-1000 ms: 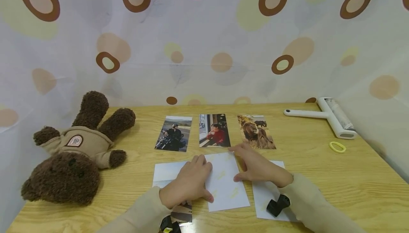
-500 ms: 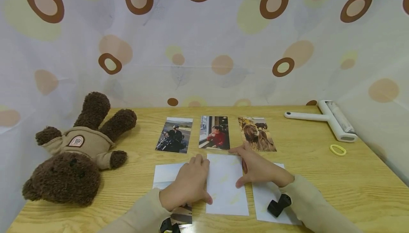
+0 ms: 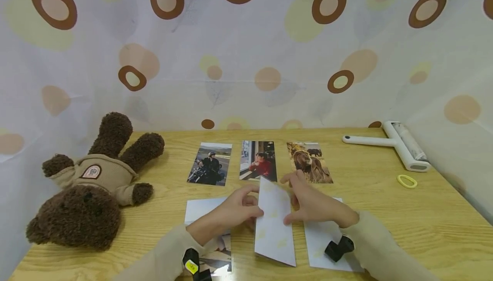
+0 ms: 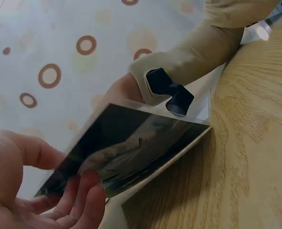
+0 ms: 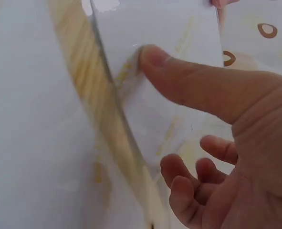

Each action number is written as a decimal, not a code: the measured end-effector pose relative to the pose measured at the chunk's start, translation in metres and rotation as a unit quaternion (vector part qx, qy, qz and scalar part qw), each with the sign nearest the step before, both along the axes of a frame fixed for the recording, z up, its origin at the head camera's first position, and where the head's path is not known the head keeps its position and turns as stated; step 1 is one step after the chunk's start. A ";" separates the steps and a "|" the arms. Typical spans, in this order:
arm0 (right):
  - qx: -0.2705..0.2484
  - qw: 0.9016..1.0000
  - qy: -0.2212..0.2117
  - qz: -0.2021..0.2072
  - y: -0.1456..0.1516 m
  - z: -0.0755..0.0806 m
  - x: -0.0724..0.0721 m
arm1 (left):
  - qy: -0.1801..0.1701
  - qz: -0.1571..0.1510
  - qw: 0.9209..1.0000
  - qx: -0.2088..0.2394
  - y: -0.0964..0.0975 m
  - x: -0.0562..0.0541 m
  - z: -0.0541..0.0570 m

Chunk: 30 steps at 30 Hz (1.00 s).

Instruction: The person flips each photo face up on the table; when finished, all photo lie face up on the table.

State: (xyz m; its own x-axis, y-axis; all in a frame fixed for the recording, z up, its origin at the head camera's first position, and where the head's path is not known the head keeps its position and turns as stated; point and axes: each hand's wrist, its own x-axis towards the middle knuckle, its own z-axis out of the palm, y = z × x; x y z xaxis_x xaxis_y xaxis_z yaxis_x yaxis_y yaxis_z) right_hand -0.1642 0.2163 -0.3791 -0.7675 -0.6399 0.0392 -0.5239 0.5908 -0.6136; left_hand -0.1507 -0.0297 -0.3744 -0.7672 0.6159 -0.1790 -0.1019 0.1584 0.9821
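On the wood-grain worktop [image 3: 389,217], front centre, we have a rectangular white-backed glossy photo card [image 3: 273,229], tilted, left side raised, dark picture side underneath. We see the left hand [image 3: 230,210] pinching that raised edge, thumb against fingers; the right hand [image 3: 315,200] is loosely spread at the opposite edge, thumb touching the white back. Hands apart. We log a glossy lion photo [image 3: 310,161] just beyond the right hand.
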 end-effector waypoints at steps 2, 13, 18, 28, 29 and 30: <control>-0.018 0.999 0.001 0.031 0.000 0.004 0.000 | -0.032 -0.022 0.999 0.033 0.001 0.000 0.001; -0.206 0.937 -0.208 0.191 0.002 0.017 -0.002 | 0.022 -0.120 0.992 0.044 0.002 0.000 -0.001; -0.214 0.935 -0.222 0.174 0.000 0.018 0.000 | 0.077 -0.149 0.986 0.011 0.002 0.003 -0.005; -0.233 0.926 -0.264 0.136 -0.003 0.014 0.003 | 0.171 -0.140 0.975 0.010 0.004 0.004 -0.008; -0.233 0.925 -0.271 0.129 -0.004 0.014 0.003 | 0.175 -0.138 0.975 0.008 0.003 0.003 -0.008; -0.233 0.924 -0.277 0.122 -0.005 0.013 0.004 | 0.176 -0.136 0.975 0.007 0.003 0.004 -0.008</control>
